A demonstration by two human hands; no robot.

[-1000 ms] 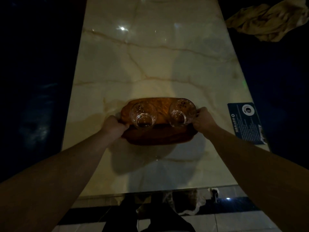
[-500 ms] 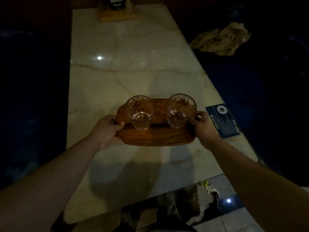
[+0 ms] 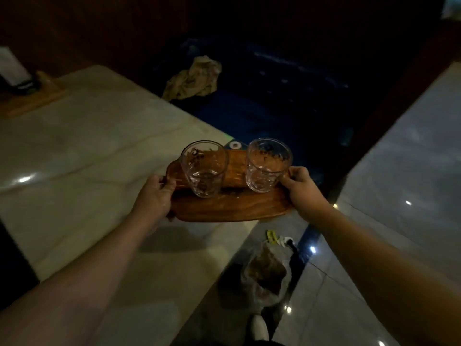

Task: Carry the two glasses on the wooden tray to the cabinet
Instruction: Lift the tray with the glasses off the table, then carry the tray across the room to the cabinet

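The oval wooden tray (image 3: 232,207) is held in the air over the marble table's near right corner. Two clear empty glasses stand upright on it: the left glass (image 3: 204,168) and the right glass (image 3: 268,164). My left hand (image 3: 156,196) grips the tray's left end, with the thumb on top. The tray's right end sits in my right hand (image 3: 300,187), close beside the right glass. No cabinet is recognisable in this dark view.
The marble table (image 3: 87,158) fills the left. A crumpled beige cloth (image 3: 193,79) lies on the dark seat beyond it. A wooden stand (image 3: 30,93) sits at the table's far left. A plastic bag (image 3: 267,273) lies on the glossy tiled floor (image 3: 399,196) below.
The tray with both glasses has risen off the table and swung to the right, past the table's corner. My view has turned right, bringing the floor into sight.
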